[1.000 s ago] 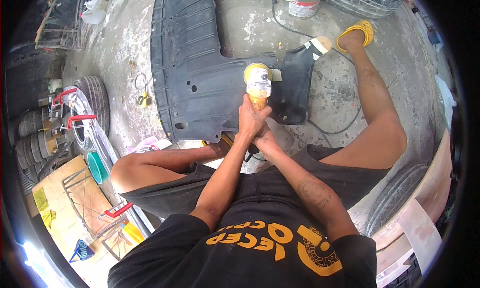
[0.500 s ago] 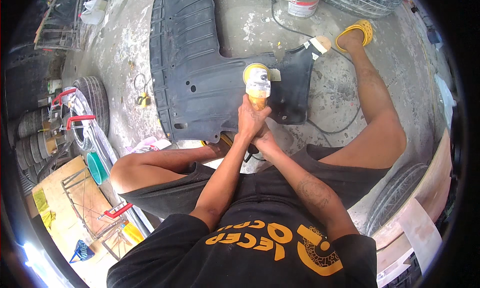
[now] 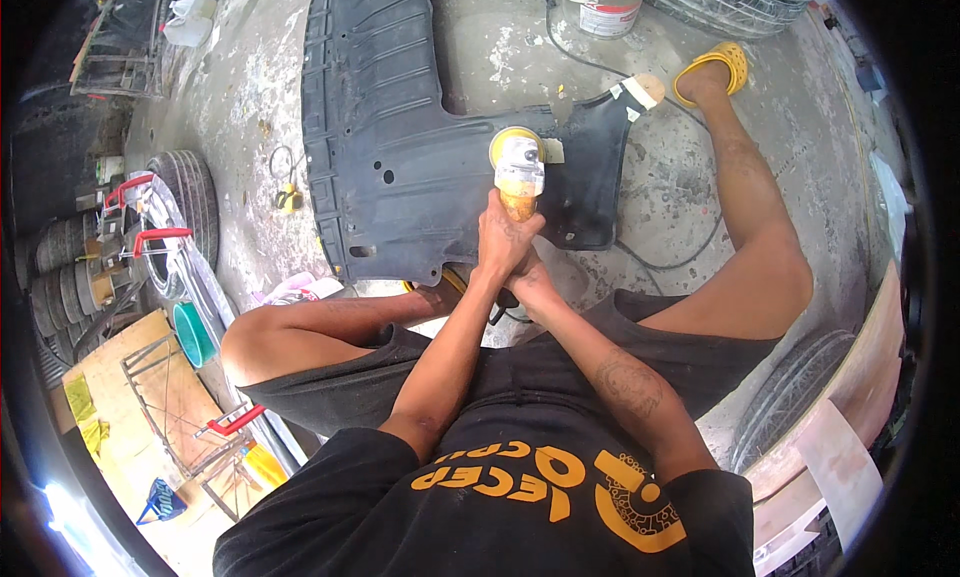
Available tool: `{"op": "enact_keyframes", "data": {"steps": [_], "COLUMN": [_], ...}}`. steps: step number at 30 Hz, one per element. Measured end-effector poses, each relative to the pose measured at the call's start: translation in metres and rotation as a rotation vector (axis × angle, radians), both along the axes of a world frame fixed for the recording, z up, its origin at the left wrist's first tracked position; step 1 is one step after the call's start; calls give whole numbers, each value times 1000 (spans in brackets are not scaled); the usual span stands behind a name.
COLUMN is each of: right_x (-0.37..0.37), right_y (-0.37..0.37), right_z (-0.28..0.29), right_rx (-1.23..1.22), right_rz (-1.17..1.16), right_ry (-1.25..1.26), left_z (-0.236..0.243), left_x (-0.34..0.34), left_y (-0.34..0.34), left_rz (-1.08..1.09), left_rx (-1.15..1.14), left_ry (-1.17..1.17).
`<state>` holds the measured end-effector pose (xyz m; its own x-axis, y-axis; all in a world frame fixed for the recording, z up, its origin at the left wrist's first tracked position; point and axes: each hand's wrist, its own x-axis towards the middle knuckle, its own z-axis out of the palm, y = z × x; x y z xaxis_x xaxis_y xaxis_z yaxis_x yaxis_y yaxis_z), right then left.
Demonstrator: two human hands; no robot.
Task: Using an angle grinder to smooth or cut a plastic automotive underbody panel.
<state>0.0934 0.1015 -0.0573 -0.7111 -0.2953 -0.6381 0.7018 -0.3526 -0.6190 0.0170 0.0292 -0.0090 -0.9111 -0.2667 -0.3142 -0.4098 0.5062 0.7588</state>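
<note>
Both my hands are wrapped round the body of a yellow angle grinder (image 3: pixel 520 182) with a pale, worn head and a round yellow pad. My left hand (image 3: pixel 500 235) grips it just behind the head. Closer to my body, my right hand (image 3: pixel 531 279) is closed round the rear part, which the hands largely hide. The pad rests on or just over a large black plastic panel (image 3: pixel 400 217) with ribs and holes, lying on the floor in front of me; I cannot tell whether it touches. A small pale patch (image 3: pixel 554 152) shows beside the grinder's head.
A cable (image 3: pixel 690 262) runs over the stained concrete floor. A round tan disc (image 3: pixel 649 87) lies by the panel's right tip. A paint bucket (image 3: pixel 602 7) stands far ahead. Tyres (image 3: pixel 187 207), red-handled clamps (image 3: pixel 162 235) and a teal basin (image 3: pixel 193 335) are at left. My legs flank the panel.
</note>
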Motion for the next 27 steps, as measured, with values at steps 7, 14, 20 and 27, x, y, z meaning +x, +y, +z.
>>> {"op": "enact_keyframes", "data": {"steps": [7, 14, 20, 27], "right_x": [-4, 0, 3, 2], "right_y": [1, -2, -4, 1], "right_z": [10, -6, -13, -5], "right_rx": [-23, -3, -10, -5], "right_rz": [-21, 6, -32, 13], "right_ry": [8, -48, -1, -5], "left_z": [1, 2, 4, 3], "left_x": [0, 0, 1, -1], "left_y": [0, 0, 0, 0], "left_rz": [-6, -6, 2, -2], "left_rx": [6, 0, -12, 11], "left_ry": [-7, -11, -33, -29]}}
